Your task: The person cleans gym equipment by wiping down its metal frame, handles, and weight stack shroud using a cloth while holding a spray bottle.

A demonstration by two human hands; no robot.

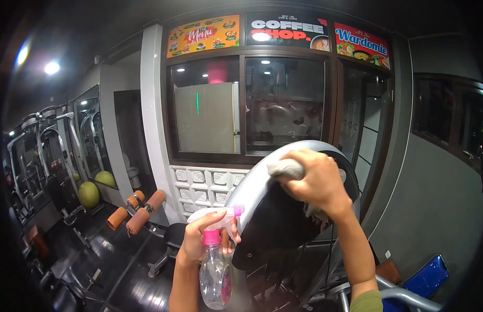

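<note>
The right hand (318, 179) pinches a grey cloth (286, 168) against the exercise machine's curved silver rim (253, 178), best pressed flat, while the left hand (198, 236) grips a trigger spray bottle (213, 275) nearby, upright.

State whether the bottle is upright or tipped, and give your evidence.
Upright. The bottle has its pink collar above its clear body, and the left hand grips it near the top.

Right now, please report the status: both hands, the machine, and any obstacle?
Left hand gripping spray bottle. Right hand holding grey cloth at silver rim of gym machine. No obstacle visible around the cloth.
</note>
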